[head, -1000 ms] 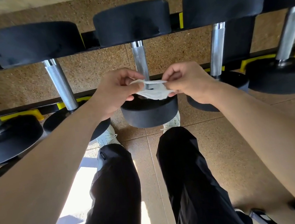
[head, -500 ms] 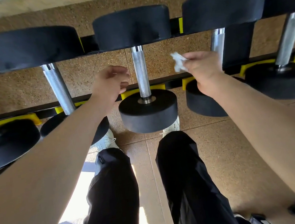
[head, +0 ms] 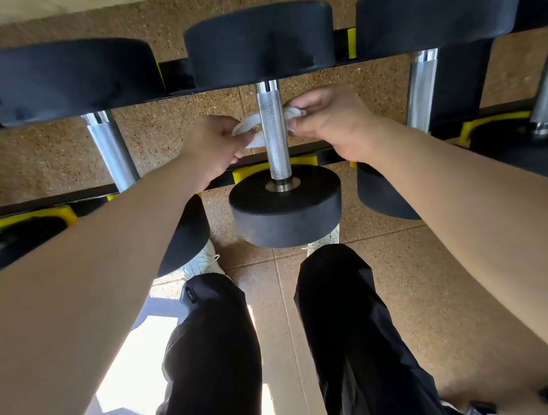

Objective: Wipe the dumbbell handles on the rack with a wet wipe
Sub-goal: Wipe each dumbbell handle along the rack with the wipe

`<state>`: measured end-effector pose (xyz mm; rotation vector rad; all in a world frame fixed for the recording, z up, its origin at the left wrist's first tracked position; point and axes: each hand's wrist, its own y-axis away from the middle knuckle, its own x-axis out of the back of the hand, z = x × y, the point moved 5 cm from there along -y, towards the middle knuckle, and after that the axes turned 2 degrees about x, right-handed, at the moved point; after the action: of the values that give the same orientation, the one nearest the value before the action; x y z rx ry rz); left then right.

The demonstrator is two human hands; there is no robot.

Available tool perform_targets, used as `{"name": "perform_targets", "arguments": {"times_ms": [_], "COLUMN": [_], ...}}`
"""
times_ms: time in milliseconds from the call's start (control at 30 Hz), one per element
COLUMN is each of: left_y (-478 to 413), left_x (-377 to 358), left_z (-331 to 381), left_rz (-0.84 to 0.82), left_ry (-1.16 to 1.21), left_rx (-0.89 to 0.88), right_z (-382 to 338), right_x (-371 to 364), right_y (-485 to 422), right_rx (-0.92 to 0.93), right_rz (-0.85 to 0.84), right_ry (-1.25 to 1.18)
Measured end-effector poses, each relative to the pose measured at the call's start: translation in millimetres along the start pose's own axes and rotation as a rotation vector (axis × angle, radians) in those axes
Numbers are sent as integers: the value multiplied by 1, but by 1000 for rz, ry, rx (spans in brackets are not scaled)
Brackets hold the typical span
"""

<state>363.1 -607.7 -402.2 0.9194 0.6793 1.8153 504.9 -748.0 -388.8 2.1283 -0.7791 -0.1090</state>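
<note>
The middle dumbbell's knurled steel handle [head: 273, 128] runs between its two black heads on the rack. A white wet wipe [head: 249, 128] passes behind that handle, with an end showing on each side. My left hand [head: 213, 145] pinches the wipe's left end. On the other side my right hand [head: 327, 121] pinches the right end close to the bar. The part of the wipe behind the handle is hidden.
More dumbbells lie on the black rack with yellow cradles [head: 306, 160]: one handle to the left [head: 114, 151], one to the right [head: 422, 92]. Below are my legs in black trousers [head: 214, 352] on a speckled brown floor.
Half a second ago my right hand alone held the wipe, up to the right of the handle. Now the wipe is looped behind the middle handle, and each hand holds one end.
</note>
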Motion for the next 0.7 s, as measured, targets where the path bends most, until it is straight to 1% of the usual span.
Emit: {"name": "perform_targets", "arguments": {"times_ms": [67, 133, 167, 200, 233, 267, 333, 367, 400, 500, 567, 633, 700], "left_y": [4, 4, 4, 3, 3, 2, 4, 5, 5, 10, 17, 23, 26], "left_x": [15, 28, 33, 35, 35, 32, 17, 9, 1, -6, -2, 8, 13], "left_z": [0, 1, 1, 3, 5, 8, 18, 25, 30, 32, 24, 13, 7], "left_rz": [75, 157, 187, 199, 198, 183, 123, 97, 89, 135, 168, 221, 258], "left_ry": [-190, -316, -327, -284, -182, -28, 325, 454, 537, 711, 831, 919, 947], "left_rx": [-15, -9, 2, 21, 49, 88, 168, 183, 189, 215, 239, 250, 221], "right_z": [-6, -11, -13, -16, -17, -17, -13, -9, -5, 6, 5, -1, -7], "right_x": [-3, -9, -12, -14, -15, -13, 0, 8, 15, 20, 7, -9, -20], "right_y": [0, -3, -5, -6, -9, -10, -9, -6, -3, 8, 12, 12, 11], "right_rx": [77, 150, 190, 217, 217, 187, 57, -15, -77, -231, -277, -290, -287], "right_rz": [80, 158, 193, 230, 268, 313, 385, 401, 387, 285, 227, 197, 182], "right_ry": [175, 303, 360, 404, 396, 316, -19, -199, -325, -484, -635, -648, -623]}}
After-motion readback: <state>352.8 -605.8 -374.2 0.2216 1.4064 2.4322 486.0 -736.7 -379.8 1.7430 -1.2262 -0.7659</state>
